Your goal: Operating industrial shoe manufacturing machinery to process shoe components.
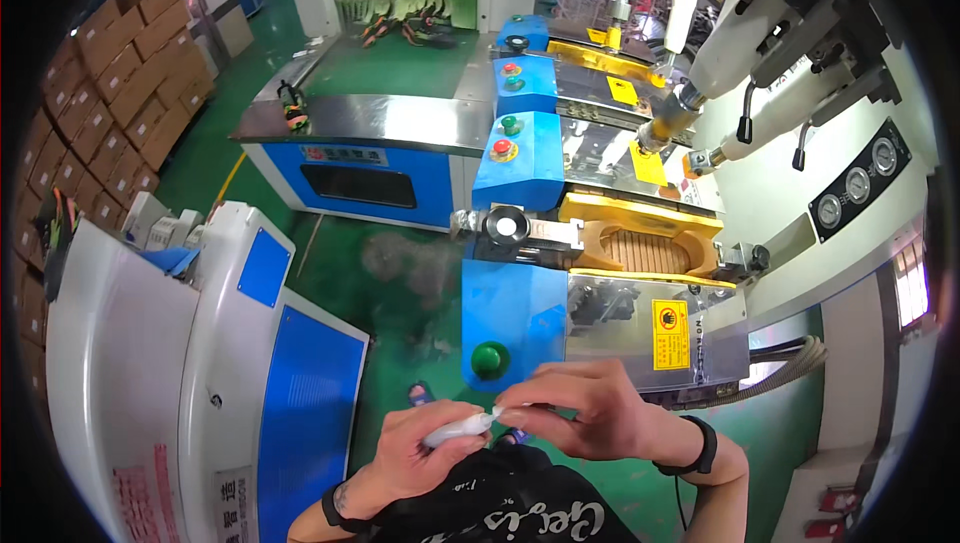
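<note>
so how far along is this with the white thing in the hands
Done: nothing visibly finished; the press cradle sits empty. In hand: the left hand grips a small white wrapped piece, and the right hand pinches its tip. Left: it is not yet open or placed anywhere; shoes lie on the far conveyor.

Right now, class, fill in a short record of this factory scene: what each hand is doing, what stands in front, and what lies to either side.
left hand: grips a small white crumpled piece
right hand: pinches the same piece's end
in front: blue and steel press machine with a round green button
left side: white and blue cabinet; stacked brown cardboard boxes
floor: green
</note>
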The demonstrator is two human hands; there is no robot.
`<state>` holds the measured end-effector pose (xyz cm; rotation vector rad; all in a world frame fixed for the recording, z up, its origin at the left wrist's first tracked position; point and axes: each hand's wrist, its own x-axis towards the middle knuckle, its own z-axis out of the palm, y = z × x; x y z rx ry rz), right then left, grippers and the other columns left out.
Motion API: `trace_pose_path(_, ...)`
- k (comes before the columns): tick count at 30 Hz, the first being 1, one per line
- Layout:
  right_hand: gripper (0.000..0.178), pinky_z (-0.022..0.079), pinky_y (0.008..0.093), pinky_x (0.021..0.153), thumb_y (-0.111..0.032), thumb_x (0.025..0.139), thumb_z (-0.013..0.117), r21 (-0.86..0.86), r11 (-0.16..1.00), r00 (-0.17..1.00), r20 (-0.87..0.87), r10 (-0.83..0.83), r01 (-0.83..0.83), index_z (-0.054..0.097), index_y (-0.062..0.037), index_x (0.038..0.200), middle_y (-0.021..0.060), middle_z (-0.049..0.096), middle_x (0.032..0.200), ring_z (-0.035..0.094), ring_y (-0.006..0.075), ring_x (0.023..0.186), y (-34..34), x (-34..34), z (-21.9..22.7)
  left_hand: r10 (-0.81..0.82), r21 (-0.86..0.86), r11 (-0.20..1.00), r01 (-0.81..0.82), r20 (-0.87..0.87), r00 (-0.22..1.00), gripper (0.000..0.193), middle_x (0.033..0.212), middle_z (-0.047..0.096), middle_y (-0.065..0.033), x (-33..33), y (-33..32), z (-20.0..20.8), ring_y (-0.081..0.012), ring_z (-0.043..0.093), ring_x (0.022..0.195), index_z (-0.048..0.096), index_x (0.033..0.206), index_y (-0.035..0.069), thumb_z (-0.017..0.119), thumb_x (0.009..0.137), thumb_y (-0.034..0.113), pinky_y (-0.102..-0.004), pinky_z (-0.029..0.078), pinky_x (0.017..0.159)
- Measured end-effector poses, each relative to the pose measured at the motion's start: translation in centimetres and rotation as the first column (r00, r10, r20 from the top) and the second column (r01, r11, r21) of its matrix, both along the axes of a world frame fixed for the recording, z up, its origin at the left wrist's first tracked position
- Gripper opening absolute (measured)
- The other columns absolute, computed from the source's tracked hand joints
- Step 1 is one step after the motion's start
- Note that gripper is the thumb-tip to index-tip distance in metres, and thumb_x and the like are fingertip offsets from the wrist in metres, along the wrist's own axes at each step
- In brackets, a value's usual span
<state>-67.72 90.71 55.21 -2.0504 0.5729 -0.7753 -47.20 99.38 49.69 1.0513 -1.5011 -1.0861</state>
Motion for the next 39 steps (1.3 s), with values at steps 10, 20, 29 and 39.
trace_pose_path(10, 0.018, 0.049, 0.0301, 0.052, -0.003, 0.078, 0.071, -0.102, 0.990, 0.995, -0.026, -0.101, 0.098, 0.065, -0.0036, 0.095, 0.0073, 0.062, 0.076, 0.062, 0.0241, 0.062, -4.8, 12.6, -1.9, -0.089, -0.121, 0.988, 0.099, 0.085, 0.992, 0.029, 0.082, 0.067, -0.0123, 12.7, -7.8, -3.3, -0.0187, 0.066, 0.068, 0.059, 0.106, -0.003, 0.069, 0.082, 0.011, -0.0269, 0.051, 0.061)
trace_pose_path(20, 0.010, 0.050, 0.0348, 0.057, -0.003, 0.083, 0.064, 0.084, 0.951, 0.948, 0.086, -0.306, 0.299, 0.060, 0.0002, 0.092, 0.0129, 0.063, 0.078, 0.064, 0.0311, 0.068, -8.6, 15.4, -2.1, -0.202, -0.157, 0.966, 0.207, 0.045, 0.978, 0.028, 0.066, 0.064, -0.0101, 15.0, -16.7, -2.2, -0.0159, 0.065, 0.057, 0.060, 0.101, -0.004, 0.059, 0.091, 0.022, -0.0243, 0.049, 0.051)
trace_pose_path(29, 0.025, 0.050, 0.0272, 0.060, -0.010, 0.085, 0.068, 0.202, 0.898, 0.865, 0.252, -0.433, 0.391, 0.062, -0.0006, 0.107, 0.0112, 0.066, 0.089, 0.065, 0.0196, 0.072, -14.1, 13.4, -2.6, -0.351, -0.136, 0.916, 0.378, 0.184, 0.918, 0.040, 0.073, 0.065, -0.0093, 13.3, -26.2, -0.3, -0.0112, 0.062, 0.063, 0.058, 0.095, -0.002, 0.060, 0.091, 0.038, -0.0233, 0.047, 0.056)
trace_pose_path(39, 0.034, 0.047, 0.0266, 0.061, -0.005, 0.082, 0.070, 0.205, 0.576, 0.550, 0.174, -0.817, 0.791, 0.062, -0.0011, 0.114, 0.0089, 0.064, 0.089, 0.060, 0.0151, 0.071, -18.6, 13.9, -3.7, -0.833, 0.002, 0.378, 0.926, -0.436, 0.341, 0.039, 0.084, 0.059, -0.0183, 7.5, -39.2, -2.9, -0.0060, 0.046, 0.058, 0.026, 0.107, 0.005, 0.042, 0.098, 0.039, -0.0180, 0.039, 0.052)
